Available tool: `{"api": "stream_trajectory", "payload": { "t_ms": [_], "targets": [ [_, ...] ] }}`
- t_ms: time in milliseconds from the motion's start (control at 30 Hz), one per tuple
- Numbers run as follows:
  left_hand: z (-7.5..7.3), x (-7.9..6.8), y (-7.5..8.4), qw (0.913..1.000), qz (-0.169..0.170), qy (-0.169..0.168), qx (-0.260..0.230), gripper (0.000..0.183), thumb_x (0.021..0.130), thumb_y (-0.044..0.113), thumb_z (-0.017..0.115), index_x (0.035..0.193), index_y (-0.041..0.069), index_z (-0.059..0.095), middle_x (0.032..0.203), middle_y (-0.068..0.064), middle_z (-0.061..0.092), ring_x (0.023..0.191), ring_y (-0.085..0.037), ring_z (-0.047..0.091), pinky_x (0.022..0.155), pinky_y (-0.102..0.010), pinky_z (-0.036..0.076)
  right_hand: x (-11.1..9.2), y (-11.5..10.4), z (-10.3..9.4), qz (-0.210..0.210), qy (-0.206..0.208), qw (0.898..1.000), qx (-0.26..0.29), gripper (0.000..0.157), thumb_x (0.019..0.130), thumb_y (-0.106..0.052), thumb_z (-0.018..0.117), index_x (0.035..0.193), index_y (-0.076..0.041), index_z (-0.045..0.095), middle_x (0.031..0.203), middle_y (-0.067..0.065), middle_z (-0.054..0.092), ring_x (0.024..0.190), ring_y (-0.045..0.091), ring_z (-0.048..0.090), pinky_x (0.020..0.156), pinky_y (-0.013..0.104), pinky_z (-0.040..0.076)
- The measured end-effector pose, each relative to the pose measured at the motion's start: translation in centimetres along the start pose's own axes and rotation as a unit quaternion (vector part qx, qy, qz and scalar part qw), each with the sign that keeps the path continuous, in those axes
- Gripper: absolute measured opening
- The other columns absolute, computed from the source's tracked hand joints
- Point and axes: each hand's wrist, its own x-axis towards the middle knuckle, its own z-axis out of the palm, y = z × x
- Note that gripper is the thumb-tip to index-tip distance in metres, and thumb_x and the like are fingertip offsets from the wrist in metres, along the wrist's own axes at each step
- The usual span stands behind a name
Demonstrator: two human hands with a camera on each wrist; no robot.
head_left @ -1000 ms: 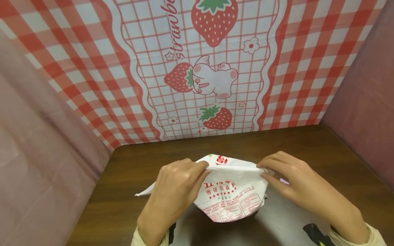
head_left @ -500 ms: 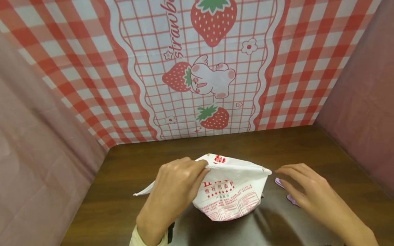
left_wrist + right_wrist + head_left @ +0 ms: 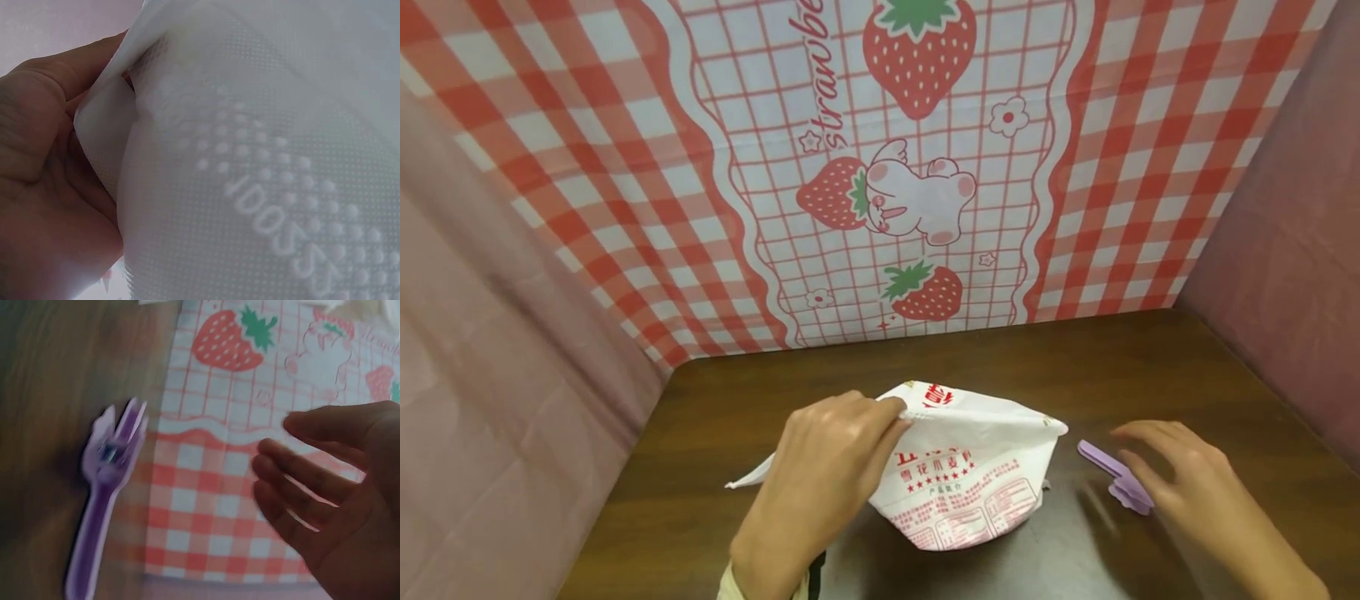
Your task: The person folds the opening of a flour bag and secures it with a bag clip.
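Note:
A white flour bag [image 3: 955,475] with red print stands on the table, its top folded into a straight edge. My left hand [image 3: 827,467] pinches that fold near its left end; in the left wrist view the white bag material [image 3: 250,156] fills most of the frame beside my fingers. A pointed corner of the bag sticks out to the left behind the hand. To the right of the bag lies a purple plastic bag clip [image 3: 1116,475], long and slim with a small spring. My right hand [image 3: 1195,483] hovers right at the clip with relaxed fingers and holds nothing.
The dark wooden table [image 3: 760,383] has a grey sheen near the bag. Behind it hangs a red-and-white checked cloth [image 3: 1120,208] with strawberries. Pinkish curtains [image 3: 497,350] close off both sides.
My right hand has let go of the fold's right end and moved right, down to the purple clip. The left hand keeps its hold on the bag.

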Motion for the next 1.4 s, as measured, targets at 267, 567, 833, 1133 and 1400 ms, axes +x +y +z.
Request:
{"api": "stream_trajectory", "payload": {
  "t_ms": [267,567,833,1133,1400],
  "targets": [
    [-0.1,-0.1,0.1,1.0000,-0.001,-0.002,-0.001,0.012,0.088,0.015,0.076,0.082,0.015,0.065,0.061,0.010,0.050,0.054,-0.004,0.041,0.048,-0.020,0.034,-2.2,3.3,0.6,0.023,-0.109,0.992,-0.060,0.048,0.061,-0.002,0.088,0.105,-0.004,0.069,0.101,0.011,0.071,0.092,0.035,0.064,0.076,0.044,0.047],
    [-0.1,0.0,0.2,1.0000,-0.002,-0.008,-0.004,0.013,0.088,0.015,0.076,0.081,0.015,0.065,0.062,0.010,0.051,0.055,-0.005,0.041,0.048,-0.021,0.035,-3.2,4.1,0.8,0.070,-0.182,0.980,-0.033,0.034,0.072,-0.012,0.086,0.102,-0.012,0.069,0.090,-0.009,0.066,0.078,-0.001,0.054,0.063,0.030,0.049],
    [-0.2,-0.1,0.2,0.9999,-0.005,-0.009,-0.004,0.014,0.088,0.015,0.076,0.080,0.015,0.065,0.061,0.010,0.051,0.054,-0.004,0.040,0.047,-0.020,0.033,-3.2,3.8,1.7,0.028,-0.154,0.987,-0.028,0.039,0.064,-0.014,0.091,0.097,-0.012,0.070,0.091,-0.006,0.066,0.077,0.002,0.053,0.061,0.030,0.047],
    [-0.2,-0.1,0.2,0.9999,-0.006,-0.013,0.001,0.011,0.087,0.015,0.077,0.083,0.014,0.067,0.061,0.011,0.051,0.054,-0.004,0.039,0.047,-0.020,0.033,-3.1,3.8,2.1,0.014,-0.134,0.990,-0.046,0.035,0.063,-0.005,0.089,0.091,-0.014,0.069,0.088,-0.005,0.066,0.074,0.005,0.055,0.059,0.032,0.048],
    [-0.1,-0.1,0.3,0.9999,-0.005,-0.012,0.004,0.013,0.088,0.016,0.076,0.081,0.015,0.066,0.060,0.011,0.049,0.054,-0.005,0.039,0.046,-0.021,0.032,-2.8,4.0,1.3,0.099,-0.160,0.981,-0.036,0.020,0.084,0.003,0.072,0.101,-0.006,0.069,0.080,-0.003,0.068,0.068,0.008,0.055,0.054,0.035,0.047]
  ]
}}
